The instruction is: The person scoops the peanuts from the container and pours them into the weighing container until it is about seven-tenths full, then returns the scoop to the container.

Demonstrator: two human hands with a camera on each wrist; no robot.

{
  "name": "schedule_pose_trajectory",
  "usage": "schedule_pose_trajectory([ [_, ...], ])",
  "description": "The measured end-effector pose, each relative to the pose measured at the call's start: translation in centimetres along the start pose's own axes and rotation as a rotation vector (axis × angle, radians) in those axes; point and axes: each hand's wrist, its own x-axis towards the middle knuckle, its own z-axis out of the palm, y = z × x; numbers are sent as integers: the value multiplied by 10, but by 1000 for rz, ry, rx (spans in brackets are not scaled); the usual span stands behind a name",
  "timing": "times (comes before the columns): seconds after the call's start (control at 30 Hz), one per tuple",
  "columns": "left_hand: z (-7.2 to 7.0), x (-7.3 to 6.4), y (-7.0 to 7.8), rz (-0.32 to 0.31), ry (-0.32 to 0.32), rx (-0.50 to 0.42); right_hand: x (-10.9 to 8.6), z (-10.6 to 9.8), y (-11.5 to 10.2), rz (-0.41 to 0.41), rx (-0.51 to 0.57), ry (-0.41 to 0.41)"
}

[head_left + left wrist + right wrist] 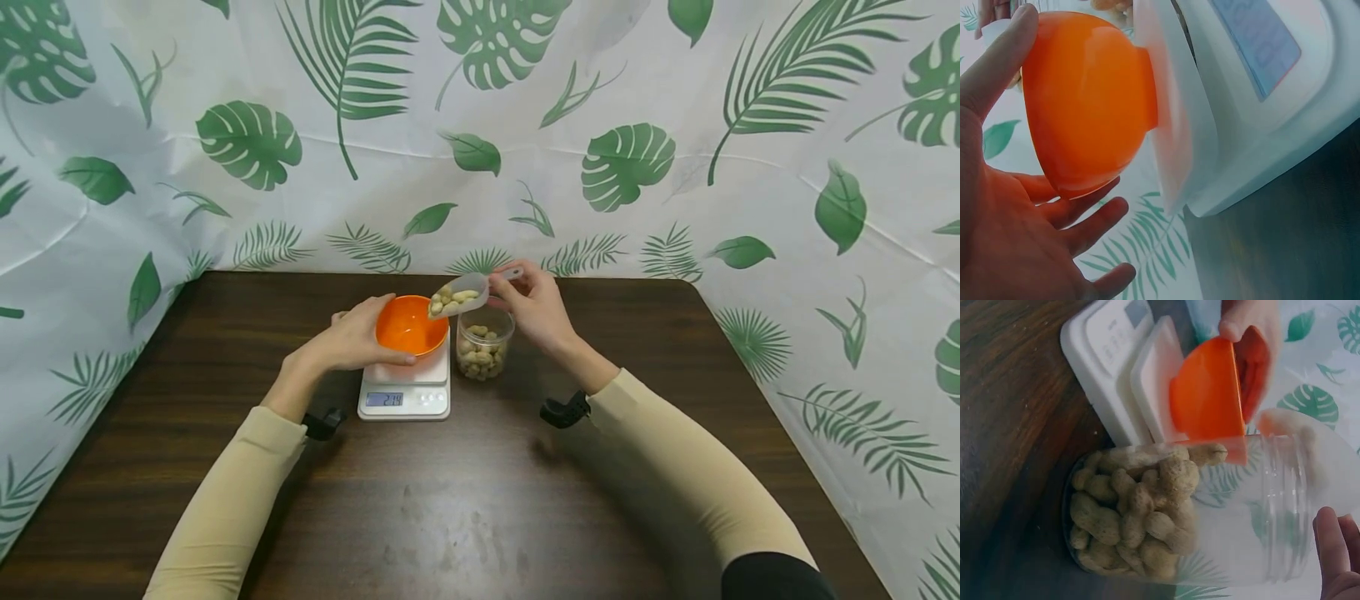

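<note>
Head view first: your left hand (352, 337) is cupped against the left side of the orange bowl (408, 325), fingers fairly straight and just steadying it on the white scale (405, 392). The scale sits near the middle of the dark counter (480, 500) and its display is lit, though I can't read the digits for sure. Your right hand (536, 308) pinches the handle of a clear scoop (459, 296) loaded with peanuts (450, 300), held above the gap between the bowl's right rim and the open peanut jar (483, 342), which stands just right of the scale. The bowl looks empty from here, so I'd say the scooping is done but nothing's been tipped in yet; the pour and the weighing are what's left.

Left wrist view: your palm and fingers (1085, 222) are spread open under and around the bowl (1085, 100), thumb along its rim, touching rather than gripping. The bowl sits on the scale's platform (1175, 125).

Right wrist view: the jar (1147, 512) fills the frame, about half full of peanuts in the shell (1132, 512), with the bowl (1210, 394) and scale (1107, 356) beyond it. Only a couple of your fingertips (1335, 544) show at the edge, and the scoop isn't in view here.
</note>
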Motion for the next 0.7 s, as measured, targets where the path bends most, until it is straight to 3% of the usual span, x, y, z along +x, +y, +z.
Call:
schedule_pose_trajectory([
  [0.27,-1,0,-1,35,6,-9,4,0,-12,-110,-203,-44],
  [0.7,-1,2,-1,25,7,25,-1,-16,-33,-123,-163,-35],
])
